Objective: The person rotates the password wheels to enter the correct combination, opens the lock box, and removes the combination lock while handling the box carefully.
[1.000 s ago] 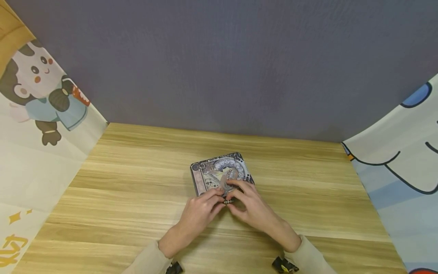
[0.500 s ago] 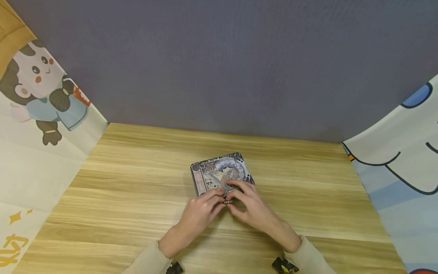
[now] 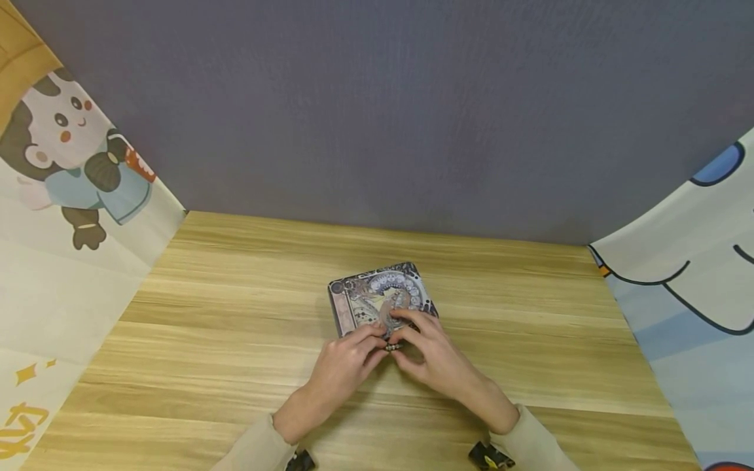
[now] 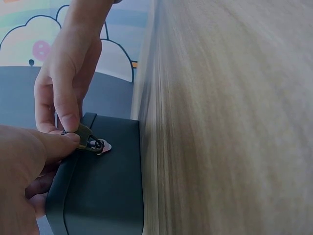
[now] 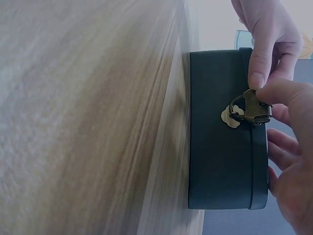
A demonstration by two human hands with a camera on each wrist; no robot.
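A dark tin box (image 5: 220, 161) with a patterned lid (image 3: 353, 304) stands on the table in front of me. On its near side is a bronze clasp (image 5: 253, 108), its wire loop over a small flower-shaped metal plate (image 5: 228, 117). With thumb and bent fingers my left hand (image 3: 338, 363) pinches the clasp from the left. My right hand (image 3: 436, 356) pinches it from the right, its other fingers resting on the lid. In the left wrist view both thumb tips meet at the clasp (image 4: 87, 139). The lid looks closed.
The wood-grain table (image 3: 224, 294) spreads around the box. A grey panel (image 3: 383, 118) rises behind it. Printed cartoon cloths hang at the left (image 3: 71, 281) and the right (image 3: 677, 294). Black devices (image 3: 491, 456) sit at the wrists.
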